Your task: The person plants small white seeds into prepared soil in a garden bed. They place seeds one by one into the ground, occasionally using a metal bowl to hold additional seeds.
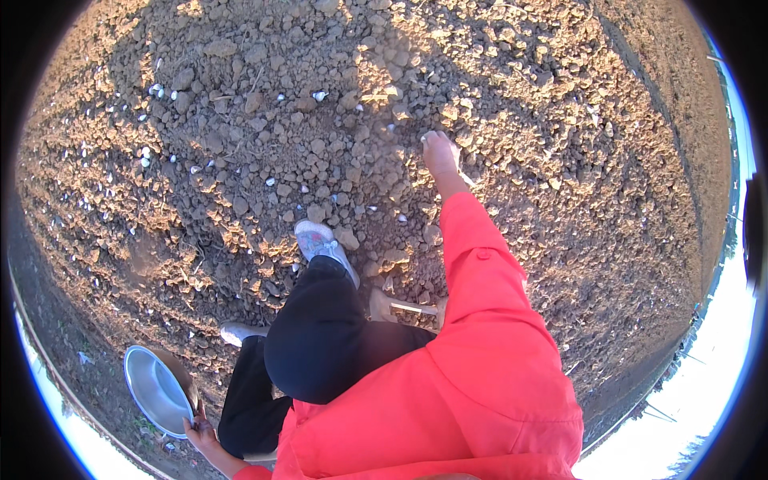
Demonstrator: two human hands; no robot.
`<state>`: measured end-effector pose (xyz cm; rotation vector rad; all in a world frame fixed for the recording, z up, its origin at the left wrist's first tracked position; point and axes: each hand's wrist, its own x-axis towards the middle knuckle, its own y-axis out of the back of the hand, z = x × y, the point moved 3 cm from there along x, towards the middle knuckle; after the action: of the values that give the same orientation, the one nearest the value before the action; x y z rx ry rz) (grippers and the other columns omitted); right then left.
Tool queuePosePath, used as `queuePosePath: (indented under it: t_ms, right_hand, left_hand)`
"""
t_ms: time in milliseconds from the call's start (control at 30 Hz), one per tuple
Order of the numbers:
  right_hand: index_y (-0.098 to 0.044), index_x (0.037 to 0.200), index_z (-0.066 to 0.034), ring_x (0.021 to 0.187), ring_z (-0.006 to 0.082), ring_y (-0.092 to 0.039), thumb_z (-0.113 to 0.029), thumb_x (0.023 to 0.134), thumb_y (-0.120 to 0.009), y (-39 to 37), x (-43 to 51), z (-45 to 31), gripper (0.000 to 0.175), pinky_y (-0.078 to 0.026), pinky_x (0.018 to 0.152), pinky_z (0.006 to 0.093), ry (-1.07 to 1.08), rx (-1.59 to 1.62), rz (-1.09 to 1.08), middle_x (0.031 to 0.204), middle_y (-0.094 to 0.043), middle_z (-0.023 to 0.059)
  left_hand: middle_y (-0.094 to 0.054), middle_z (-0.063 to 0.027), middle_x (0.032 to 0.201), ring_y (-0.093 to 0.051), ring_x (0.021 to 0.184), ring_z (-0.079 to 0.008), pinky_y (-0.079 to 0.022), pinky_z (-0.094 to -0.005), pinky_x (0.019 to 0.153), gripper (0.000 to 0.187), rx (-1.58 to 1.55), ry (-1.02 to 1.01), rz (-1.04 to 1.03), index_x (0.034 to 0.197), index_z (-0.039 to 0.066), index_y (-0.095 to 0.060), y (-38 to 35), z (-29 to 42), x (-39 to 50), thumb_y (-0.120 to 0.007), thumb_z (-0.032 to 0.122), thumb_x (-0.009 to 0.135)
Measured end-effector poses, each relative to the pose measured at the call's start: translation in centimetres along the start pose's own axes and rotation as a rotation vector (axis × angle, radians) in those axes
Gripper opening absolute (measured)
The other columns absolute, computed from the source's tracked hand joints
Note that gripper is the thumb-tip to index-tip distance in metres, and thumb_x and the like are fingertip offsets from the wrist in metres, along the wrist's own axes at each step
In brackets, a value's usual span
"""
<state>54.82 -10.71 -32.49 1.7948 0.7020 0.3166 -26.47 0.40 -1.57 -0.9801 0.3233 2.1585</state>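
Observation:
My left hand (203, 433) grips the rim of a shiny metal basin (157, 390) at the lower left, out beside my leg. The basin is tilted, with its mouth facing up and away from me; I make out no contents in it. My right arm stretches forward, and my right hand (441, 155) is low over the cloddy soil (336, 144). Its fingers are pinched together, with a small white garlic clove (424, 138) at the tips. Close by on the ground lie single cloves, one (391, 127) left of the hand and another (402, 218) nearer my foot.
More cloves (146, 157) are scattered over the soil to the left. My shoe (321, 240) rests among clods in front. A low wooden stool (414, 307) partly shows beside my thigh. A furrow line (654, 90) runs along the right.

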Motion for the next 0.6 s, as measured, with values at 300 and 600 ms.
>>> queuePosePath:
  t_ms: [300,600]
  right_hand:
    - [-0.058,0.082,-0.0109,0.076,0.0266,-0.063,-0.012,0.077,-0.056,0.0,0.1,-0.5,0.005,-0.050,0.062,0.0394,0.190,-0.298,-0.161,0.086,-0.056,0.0072]
    - [-0.065,0.091,-0.0099,0.088,0.0266,-0.063,-0.008,0.074,-0.060,-0.5,1.8,-1.5,0.018,-0.052,0.069,0.0368,0.130,-0.520,-0.473,0.099,-0.060,0.0085]
  left_hand:
    - [-0.036,-0.0204,0.135,-0.031,0.124,-0.0437,-0.052,-0.0232,0.054,0.045,0.007,0.020,-0.052,0.132,0.000,-0.033,1.5,0.8,0.8,-0.045,0.011,0.089]
    - [-0.046,-0.0212,0.125,-0.032,0.122,-0.0445,-0.053,-0.0249,0.051,0.039,-0.004,0.025,-0.057,0.122,-0.007,-0.040,1.5,-0.2,-0.2,-0.044,0.014,0.090]
